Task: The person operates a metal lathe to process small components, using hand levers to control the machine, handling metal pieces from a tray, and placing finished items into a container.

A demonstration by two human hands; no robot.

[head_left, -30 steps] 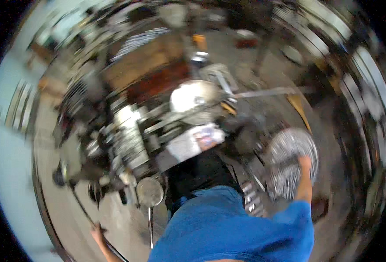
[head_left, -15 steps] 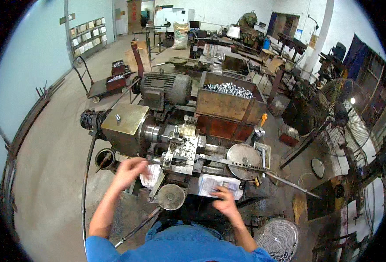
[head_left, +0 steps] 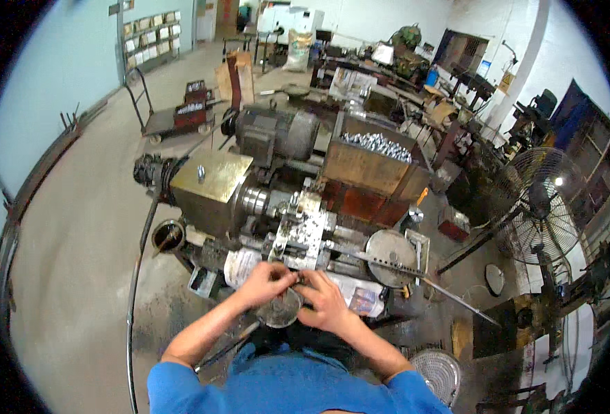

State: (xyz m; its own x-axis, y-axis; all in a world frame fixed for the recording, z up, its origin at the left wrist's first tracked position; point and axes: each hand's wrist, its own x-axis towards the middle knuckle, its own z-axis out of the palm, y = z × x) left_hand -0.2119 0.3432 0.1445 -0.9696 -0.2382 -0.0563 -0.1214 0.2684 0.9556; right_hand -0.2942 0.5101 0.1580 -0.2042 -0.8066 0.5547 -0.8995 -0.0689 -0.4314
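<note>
My left hand (head_left: 262,284) and my right hand (head_left: 324,301) meet in front of a small lathe. Both have their fingers pinched together, around something small and dark that is mostly hidden. Directly below them is a round metal disc (head_left: 279,312), partly covered by the hands. Just beyond my fingers lies the lathe's cross slide (head_left: 301,236), strewn with dark metal chips. The spindle (head_left: 254,201) sticks out of the headstock, whose brass-coloured top (head_left: 215,171) carries one small shiny metal part (head_left: 201,172). White paper or cloth (head_left: 241,266) lies beside my left hand.
A rusty bin (head_left: 367,165) full of shiny metal parts (head_left: 379,145) stands behind the lathe, beside the motor (head_left: 277,132). To the right are a long lever bar (head_left: 457,298), a round plate (head_left: 391,255) and a large fan (head_left: 539,203). A perforated basket (head_left: 437,372) sits low right.
My hands were apart, left by the white paper and right over the printed sheet. They have come together above the round disc. The view has shifted a little.
</note>
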